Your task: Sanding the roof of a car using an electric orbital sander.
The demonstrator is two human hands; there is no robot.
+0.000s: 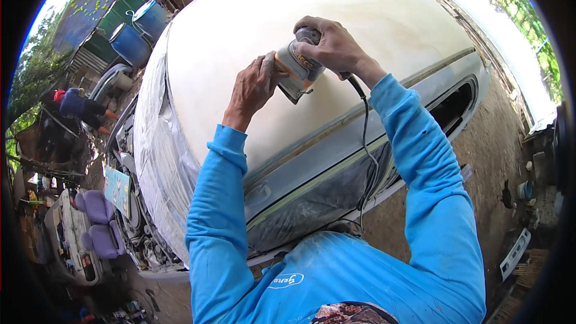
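Both the left hand and right hand grip the small orange-and-grey electric sander on the car's cream-primed roof, which looks mostly smooth, with the grey edge strip at 4 o'clock seemingly left.

I see a grey-and-orange label on the sander's body; a small white oval logo patch sits on my blue shirt's chest.

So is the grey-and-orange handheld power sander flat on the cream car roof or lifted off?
Down on it: the sander rests on the roof, right hand on top, left hand beside.
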